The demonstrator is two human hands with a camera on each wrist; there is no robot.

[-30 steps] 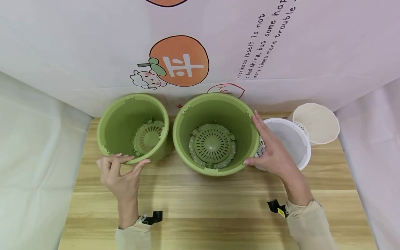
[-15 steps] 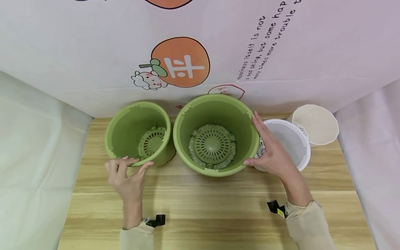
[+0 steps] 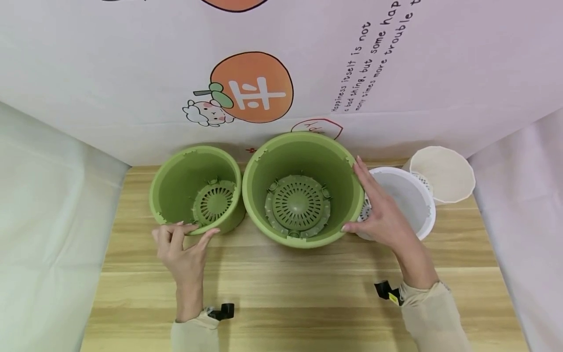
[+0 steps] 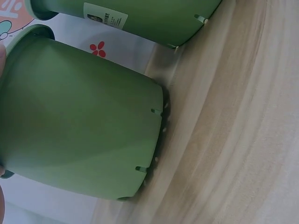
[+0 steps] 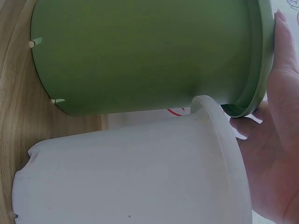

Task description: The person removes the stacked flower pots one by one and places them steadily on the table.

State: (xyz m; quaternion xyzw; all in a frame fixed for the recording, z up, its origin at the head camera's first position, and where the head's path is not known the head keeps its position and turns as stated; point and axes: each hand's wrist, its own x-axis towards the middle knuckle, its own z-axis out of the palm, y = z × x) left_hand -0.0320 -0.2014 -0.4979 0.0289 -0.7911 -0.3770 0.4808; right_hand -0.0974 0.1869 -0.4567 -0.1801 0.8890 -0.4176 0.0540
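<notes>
A small green pot (image 3: 176,176) with a perforated insert stands on the wooden table (image 3: 281,278), close beside a large green pot (image 3: 303,146). My left hand (image 3: 198,231) pinches the small pot's near rim between thumb and fingers. In the left wrist view the small pot's outer wall (image 4: 79,121) fills the frame, with the large pot (image 4: 140,18) above it. My right hand (image 3: 365,200) rests flat, fingers straight, against the large pot's right rim, between it and a white pot (image 3: 409,195). The right wrist view shows that palm (image 5: 280,140) against the large pot's rim (image 5: 140,56).
A cream faceted pot (image 3: 444,173) stands behind the white pot (image 5: 131,172) at the back right. A printed backdrop rises directly behind the pots and cloth walls close in both sides. Bare wood lies in front of the pots.
My left hand has brought the small green pot rightward and down, from tilted to standing next to the large pot. The right hand and large pot have stayed put.
</notes>
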